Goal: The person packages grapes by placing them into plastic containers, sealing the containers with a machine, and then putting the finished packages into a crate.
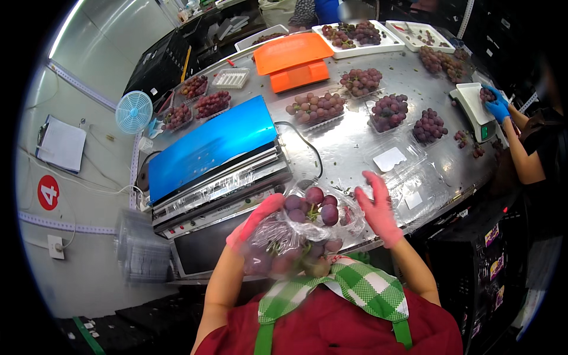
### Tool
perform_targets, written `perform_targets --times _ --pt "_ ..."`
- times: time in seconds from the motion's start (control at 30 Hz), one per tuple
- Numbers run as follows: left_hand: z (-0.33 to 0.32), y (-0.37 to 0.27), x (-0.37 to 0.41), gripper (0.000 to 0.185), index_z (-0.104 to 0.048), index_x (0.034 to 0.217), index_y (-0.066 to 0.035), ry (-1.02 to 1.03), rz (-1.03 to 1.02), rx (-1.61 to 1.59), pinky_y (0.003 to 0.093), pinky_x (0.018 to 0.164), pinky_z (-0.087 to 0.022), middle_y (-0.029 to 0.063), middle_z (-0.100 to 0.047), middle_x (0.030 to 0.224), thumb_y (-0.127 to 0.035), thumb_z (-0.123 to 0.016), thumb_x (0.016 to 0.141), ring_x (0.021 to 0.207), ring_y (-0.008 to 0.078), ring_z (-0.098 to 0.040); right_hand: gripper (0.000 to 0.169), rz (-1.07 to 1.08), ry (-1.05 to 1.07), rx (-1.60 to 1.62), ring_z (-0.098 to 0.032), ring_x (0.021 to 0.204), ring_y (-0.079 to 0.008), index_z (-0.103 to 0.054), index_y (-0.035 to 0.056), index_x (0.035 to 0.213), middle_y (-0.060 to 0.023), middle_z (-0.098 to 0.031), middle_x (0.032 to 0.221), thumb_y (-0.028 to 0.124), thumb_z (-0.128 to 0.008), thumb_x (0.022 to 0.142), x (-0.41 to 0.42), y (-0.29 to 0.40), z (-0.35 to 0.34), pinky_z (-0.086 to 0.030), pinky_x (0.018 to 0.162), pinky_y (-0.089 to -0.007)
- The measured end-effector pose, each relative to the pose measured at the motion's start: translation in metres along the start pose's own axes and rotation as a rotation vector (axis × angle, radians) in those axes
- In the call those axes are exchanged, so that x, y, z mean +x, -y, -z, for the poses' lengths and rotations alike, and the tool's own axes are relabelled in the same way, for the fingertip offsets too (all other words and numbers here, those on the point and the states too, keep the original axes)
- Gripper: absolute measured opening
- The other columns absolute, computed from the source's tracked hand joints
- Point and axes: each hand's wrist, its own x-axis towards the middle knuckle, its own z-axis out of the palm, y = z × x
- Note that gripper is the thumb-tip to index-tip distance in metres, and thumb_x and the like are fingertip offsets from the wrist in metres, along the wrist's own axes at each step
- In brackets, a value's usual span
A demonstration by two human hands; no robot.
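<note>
A bunch of purple-red grapes [313,206], partly covered by crumpled clear plastic film [288,235], is close to my chest. My left hand [257,219], in a pink glove, holds the film and grapes from the left side. To the right, my right hand [379,208], also pink-gloved, has its fingers spread and holds nothing. Beyond my left hand stands a film wrapping machine [222,195] with a blue cover [213,146]. Clear plastic clamshell boxes [408,168] lie on the metal table past my right hand.
Grape bunches in clear trays [315,108] stand across the metal table [337,151]. Behind them are an orange scale [293,60] and white trays [359,40]. At right, a co-worker's blue-gloved hands [497,104] hold grapes at a white scale [472,111]. Stacked clear trays [142,248] stand left.
</note>
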Motion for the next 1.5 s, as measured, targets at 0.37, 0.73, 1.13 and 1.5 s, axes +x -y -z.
perform_targets --times 0.37,0.73,1.13,1.5 --pt "0.035 -0.016 0.008 0.034 -0.053 0.117 -0.007 -0.025 0.2 -0.052 0.0343 0.08 -0.049 0.0091 -0.06 0.11 -0.031 -0.044 0.094 0.098 0.0224 -0.058 0.027 0.587 0.358 -0.047 -0.052 0.097 -0.0279 -0.056 0.0089 0.09 -0.0087 -0.055 0.107 0.014 -0.07 0.068 0.005 0.139 0.045 -0.04 0.082 -0.0382" --pt "0.025 -0.008 0.042 0.069 -0.038 0.135 -0.009 0.041 0.742 -0.113 0.0359 0.079 -0.053 0.0182 -0.046 0.13 -0.059 -0.039 0.088 0.101 0.0277 -0.055 0.005 -0.01 0.11 0.731 -0.045 0.069 -0.0083 -0.047 0.0023 0.096 -0.0033 -0.047 0.087 0.005 -0.044 0.092 -0.011 0.118 0.053 -0.042 0.064 -0.0236" --pt "0.037 0.007 0.074 0.06 -0.043 0.133 -0.01 0.128 0.765 -0.065 0.0421 0.087 -0.048 0.0138 -0.053 0.125 -0.053 -0.038 0.091 0.108 0.026 -0.054 0.01 -0.184 0.283 0.564 -0.034 0.06 -0.0038 -0.04 0.0073 0.083 0.0037 -0.041 0.073 0.008 -0.042 0.093 0.002 0.096 0.092 -0.033 0.05 -0.018" --pt "0.035 -0.002 0.056 0.049 -0.046 0.128 -0.003 0.16 0.624 -0.033 0.03 0.102 -0.037 0.0112 -0.051 0.127 -0.038 -0.046 0.094 0.116 0.0198 -0.048 0.024 -0.073 0.129 0.567 -0.035 0.065 -0.0053 -0.048 0.0045 0.087 0.0033 -0.044 0.072 0.027 -0.052 0.094 0.009 0.09 0.065 -0.035 0.057 -0.0224"
